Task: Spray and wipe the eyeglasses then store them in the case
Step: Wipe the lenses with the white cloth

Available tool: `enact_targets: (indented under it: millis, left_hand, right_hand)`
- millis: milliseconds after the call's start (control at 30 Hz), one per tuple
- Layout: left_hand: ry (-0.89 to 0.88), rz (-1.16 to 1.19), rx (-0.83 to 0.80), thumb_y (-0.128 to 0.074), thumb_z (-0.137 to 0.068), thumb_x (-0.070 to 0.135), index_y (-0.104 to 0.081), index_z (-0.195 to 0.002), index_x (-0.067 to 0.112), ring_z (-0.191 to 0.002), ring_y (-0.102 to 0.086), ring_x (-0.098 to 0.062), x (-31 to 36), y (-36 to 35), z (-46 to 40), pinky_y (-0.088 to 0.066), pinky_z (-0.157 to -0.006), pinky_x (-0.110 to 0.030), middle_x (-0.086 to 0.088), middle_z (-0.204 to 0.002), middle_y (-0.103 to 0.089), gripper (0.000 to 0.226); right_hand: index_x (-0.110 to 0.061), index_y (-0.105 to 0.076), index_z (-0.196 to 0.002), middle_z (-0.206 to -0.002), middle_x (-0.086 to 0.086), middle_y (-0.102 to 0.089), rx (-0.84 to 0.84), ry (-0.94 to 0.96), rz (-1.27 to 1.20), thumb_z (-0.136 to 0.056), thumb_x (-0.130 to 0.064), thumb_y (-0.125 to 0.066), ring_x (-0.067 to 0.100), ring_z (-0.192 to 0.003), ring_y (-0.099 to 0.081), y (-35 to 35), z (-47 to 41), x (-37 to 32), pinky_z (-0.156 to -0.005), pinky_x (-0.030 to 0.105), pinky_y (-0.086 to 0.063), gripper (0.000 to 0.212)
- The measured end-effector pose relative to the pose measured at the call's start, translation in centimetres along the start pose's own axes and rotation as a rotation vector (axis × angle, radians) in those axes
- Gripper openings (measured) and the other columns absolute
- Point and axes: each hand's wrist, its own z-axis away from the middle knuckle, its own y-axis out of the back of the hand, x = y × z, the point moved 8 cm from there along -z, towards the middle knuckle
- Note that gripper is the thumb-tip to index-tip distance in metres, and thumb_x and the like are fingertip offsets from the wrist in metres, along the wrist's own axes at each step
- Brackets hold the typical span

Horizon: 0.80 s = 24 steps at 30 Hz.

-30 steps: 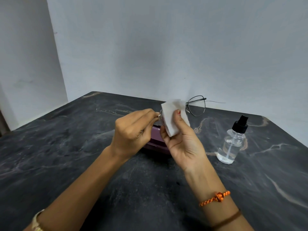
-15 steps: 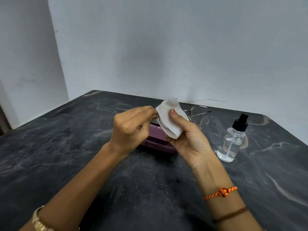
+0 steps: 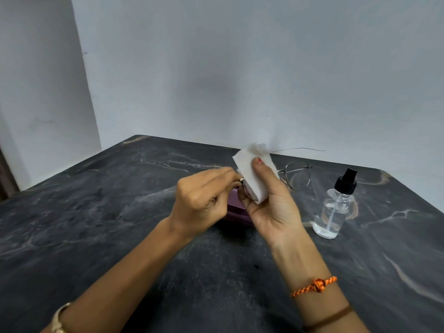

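Note:
Thin wire-framed eyeglasses (image 3: 299, 175) are held in the air above the table. My left hand (image 3: 203, 203) pinches the left end of the frame near its hinge. My right hand (image 3: 271, 200) grips a folded white tissue (image 3: 252, 174) wrapped over the left lens, thumb pressed on the tissue's front. The right lens sticks out past the tissue, and one temple arm (image 3: 300, 149) points right against the wall. A purple eyeglass case (image 3: 234, 207) lies on the table under my hands, mostly hidden. A clear spray bottle (image 3: 335, 212) with a black nozzle stands to the right.
The dark marbled table (image 3: 120, 224) fills the view, with its far edge near a grey wall. An orange braided band and a brown band circle my right wrist; a gold bracelet is on my left wrist.
The glasses tilted from upright to lying flatter, then rose a little. My right thumb has slid on the tissue over the left lens. My left hand kept its pinch on the frame.

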Motion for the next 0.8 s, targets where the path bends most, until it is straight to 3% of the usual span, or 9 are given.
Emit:
enact_targets:
  millis: [233,333,467,600,800]
  left_hand:
    - [0.006,-0.084,-0.009,-0.066,-0.058,-0.026,-0.071,-0.07,-0.009,-0.056,-0.068,-0.021,-0.5,0.5,-0.3,-0.051,-0.054,-0.025,-0.015,-0.066,-0.072,0.021]
    - [0.062,-0.099,0.007,-0.062,-0.058,-0.029,-0.069,-0.065,-0.009,-0.05,-0.063,-0.023,-1.2,0.8,-0.4,-0.049,-0.049,-0.028,-0.015,-0.059,-0.068,0.022]
    - [0.105,-0.065,0.079,-0.07,-0.067,-0.016,-0.07,-0.07,-0.009,-0.062,-0.066,-0.017,-2.0,2.0,-0.9,-0.052,-0.06,-0.021,-0.015,-0.067,-0.071,0.007]
    - [0.059,-0.062,0.039,-0.069,-0.071,-0.011,-0.07,-0.069,-0.008,-0.057,-0.066,-0.02,-1.2,1.3,-0.6,-0.051,-0.054,-0.027,-0.013,-0.066,-0.07,0.003]
    - [0.0,-0.057,0.003,-0.068,-0.072,-0.009,-0.07,-0.07,-0.008,-0.059,-0.067,-0.02,-0.2,0.5,-0.3,-0.051,-0.055,-0.026,-0.012,-0.067,-0.07,0.004]
  right_hand:
    - [-0.001,-0.06,-0.099,-0.068,0.0,-0.072,-0.133,-0.037,0.218,-0.053,-0.008,-0.07,0.008,-0.061,-0.068,-0.5,0.0,0.1,-0.051,0.016,-0.051,0.048]
    - [-0.004,-0.065,-0.089,-0.071,0.002,-0.073,-0.166,-0.039,0.279,-0.053,-0.009,-0.07,0.01,-0.066,-0.069,-0.7,-0.1,-0.3,-0.056,0.018,-0.055,0.037]
    - [-0.011,-0.072,-0.066,-0.06,-0.003,-0.071,-0.147,-0.017,0.28,-0.064,-0.016,-0.063,0.005,-0.056,-0.067,-0.7,0.0,-0.8,-0.047,0.014,-0.049,0.011]
    - [-0.011,-0.062,-0.078,-0.054,-0.003,-0.068,-0.013,-0.024,0.135,-0.084,-0.017,-0.058,0.006,-0.049,-0.063,0.3,-0.2,-0.8,-0.042,0.015,-0.046,0.01]
    - [-0.012,-0.06,-0.083,-0.057,0.0,-0.068,0.029,-0.021,-0.054,-0.085,-0.022,-0.057,0.009,-0.052,-0.063,0.3,-0.1,-0.2,-0.045,0.016,-0.049,0.011]
